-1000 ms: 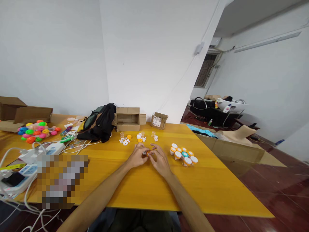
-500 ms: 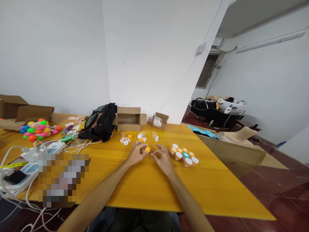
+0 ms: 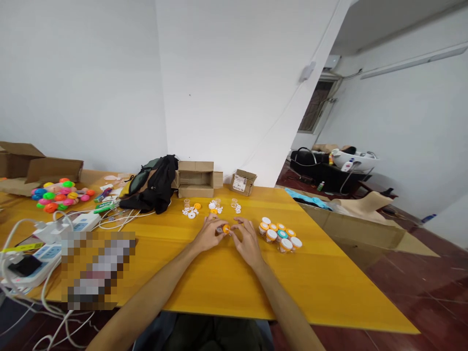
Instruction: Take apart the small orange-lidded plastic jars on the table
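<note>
My left hand (image 3: pixel 209 235) and my right hand (image 3: pixel 248 240) meet over the yellow table (image 3: pixel 219 278), fingers curled around a small clear jar with an orange lid (image 3: pixel 225 228). The left hand holds the jar and the right hand's fingertips pinch at its lid. To the right stands a cluster of several small capped jars (image 3: pixel 279 234) with orange, white and teal lids. Beyond my hands lie loose white dice, lids and small clear cups (image 3: pixel 214 206).
Two open cardboard boxes (image 3: pixel 197 179) and a black bag (image 3: pixel 153 184) sit at the table's far edge. Coloured balls (image 3: pixel 58 194), power strips and white cables (image 3: pixel 47 239) crowd the left. The table's right edge drops to a red floor with flattened cardboard (image 3: pixel 365 224).
My hands were together on the jar, drew slightly apart half a second ago with the jar in the left, and have now closed together on it again.
</note>
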Motion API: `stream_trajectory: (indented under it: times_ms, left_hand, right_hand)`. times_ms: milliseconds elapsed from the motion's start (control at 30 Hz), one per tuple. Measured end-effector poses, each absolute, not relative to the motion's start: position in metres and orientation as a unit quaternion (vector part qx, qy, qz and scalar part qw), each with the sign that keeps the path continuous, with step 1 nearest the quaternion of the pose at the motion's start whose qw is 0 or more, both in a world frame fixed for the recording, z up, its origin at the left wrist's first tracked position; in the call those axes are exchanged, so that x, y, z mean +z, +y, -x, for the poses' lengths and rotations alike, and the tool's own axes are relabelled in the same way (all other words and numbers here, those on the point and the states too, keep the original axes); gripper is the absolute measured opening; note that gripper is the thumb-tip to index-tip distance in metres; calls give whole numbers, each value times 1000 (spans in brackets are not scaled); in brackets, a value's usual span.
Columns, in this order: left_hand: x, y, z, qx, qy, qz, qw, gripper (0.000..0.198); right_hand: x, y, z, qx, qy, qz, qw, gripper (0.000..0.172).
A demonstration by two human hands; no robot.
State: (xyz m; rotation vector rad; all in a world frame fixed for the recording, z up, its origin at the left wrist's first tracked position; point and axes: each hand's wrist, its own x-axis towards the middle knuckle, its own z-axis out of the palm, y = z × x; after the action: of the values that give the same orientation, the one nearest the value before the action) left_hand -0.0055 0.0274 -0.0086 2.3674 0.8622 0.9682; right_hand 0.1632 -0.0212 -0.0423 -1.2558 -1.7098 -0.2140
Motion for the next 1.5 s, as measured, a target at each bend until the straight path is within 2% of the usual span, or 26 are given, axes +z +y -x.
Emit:
stream_trajectory:
  times_ms: [467,800,1200,1500]
  left_hand:
    - [-9,25,6,319,284,-884,191,15]
    - [-5,23,6,318,281,-890,169,14]
    - [-11,25,4,328,283,-881,190,20]
    - [-7,23,5,322,278,-889,171,16]
  right_hand:
    - [-38,-26,-157,-118,-736,488,455,22]
    - [-40,-25,-158,-116,-741,476,460,21]
    - [-41,-25,-158,-127,-742,485,446,19]
    - [-41,-27,-159,-159,-757,478,417,24]
